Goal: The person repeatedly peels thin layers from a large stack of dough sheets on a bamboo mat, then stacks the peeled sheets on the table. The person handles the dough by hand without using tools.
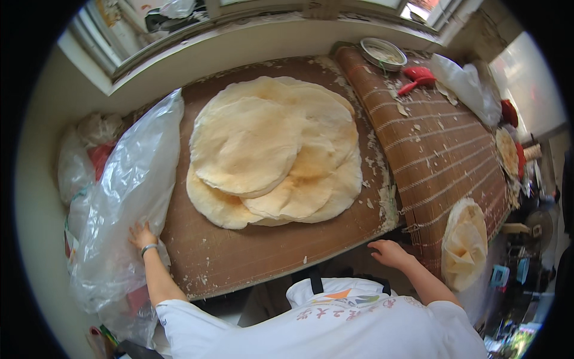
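My left hand (143, 236), with a band on its wrist, lies with spread fingers against a large clear plastic bag (128, 173) at the left side of the table. My right hand (391, 253) hangs by the table's front edge, apart from any object, fingers loosely bent and nothing seen in them. Between and beyond my hands, a pile of big round thin flatbreads (248, 146) overlaps in uneven layers on the brown table (233, 257).
A slatted bamboo mat (430, 149), strewn with crumbs, covers the right side. On it are a metal bowl (384, 52), a red scoop (417, 80), a plastic bag (469, 87) and folded flatbread (464, 245). A window (149, 30) stands behind the table.
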Motion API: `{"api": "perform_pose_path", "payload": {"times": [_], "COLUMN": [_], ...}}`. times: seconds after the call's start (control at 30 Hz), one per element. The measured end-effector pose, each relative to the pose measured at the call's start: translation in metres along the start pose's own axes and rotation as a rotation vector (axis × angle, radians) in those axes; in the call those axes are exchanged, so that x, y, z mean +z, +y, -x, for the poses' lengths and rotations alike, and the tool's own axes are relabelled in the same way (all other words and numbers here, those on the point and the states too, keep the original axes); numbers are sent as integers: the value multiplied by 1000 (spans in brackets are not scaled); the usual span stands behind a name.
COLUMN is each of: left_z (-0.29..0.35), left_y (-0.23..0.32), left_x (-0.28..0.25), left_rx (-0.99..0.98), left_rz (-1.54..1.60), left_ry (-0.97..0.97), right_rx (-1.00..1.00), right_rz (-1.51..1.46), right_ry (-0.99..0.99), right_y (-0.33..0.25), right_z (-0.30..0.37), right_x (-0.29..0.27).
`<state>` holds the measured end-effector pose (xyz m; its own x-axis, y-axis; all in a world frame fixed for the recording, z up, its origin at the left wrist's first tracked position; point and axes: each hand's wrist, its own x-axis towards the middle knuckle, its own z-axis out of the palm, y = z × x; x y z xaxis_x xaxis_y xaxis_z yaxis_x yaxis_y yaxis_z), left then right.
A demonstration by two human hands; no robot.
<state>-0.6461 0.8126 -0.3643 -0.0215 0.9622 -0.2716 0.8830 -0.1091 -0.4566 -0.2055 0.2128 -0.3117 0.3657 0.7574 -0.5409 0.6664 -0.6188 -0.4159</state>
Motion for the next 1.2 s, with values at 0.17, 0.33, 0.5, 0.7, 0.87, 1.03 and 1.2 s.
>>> {"api": "perform_pose_path", "payload": {"times": [0.17, 0.33, 0.5, 0.7, 0.87, 1.03, 1.2], "left_z": [7, 75, 179, 423, 630, 706, 761], "left_y": [43, 130, 273, 433, 468, 550, 560], "left_x": [15, 7, -14, -90, -129, -100, -119], "left_rx": [12, 420, 864, 1409, 1912, 1983, 2127], "left_rz": [155, 633, 1191, 1418, 1272, 1189, 666], "left_ry": [199, 746, 521, 54, -408, -300, 328], "right_rx": [-2, 69, 27, 203, 526, 856, 969], "right_rz": [51, -109, -290, -432, -422, -462, -522], "right_ry": [-90, 7, 347, 970, 1497, 1769, 1751], "right_y": [24, 38, 51, 80, 128, 216, 277], "right_z": [34, 55, 100, 207, 307, 364, 359], "right_x": [43, 72, 73, 53, 58, 95, 127]}}
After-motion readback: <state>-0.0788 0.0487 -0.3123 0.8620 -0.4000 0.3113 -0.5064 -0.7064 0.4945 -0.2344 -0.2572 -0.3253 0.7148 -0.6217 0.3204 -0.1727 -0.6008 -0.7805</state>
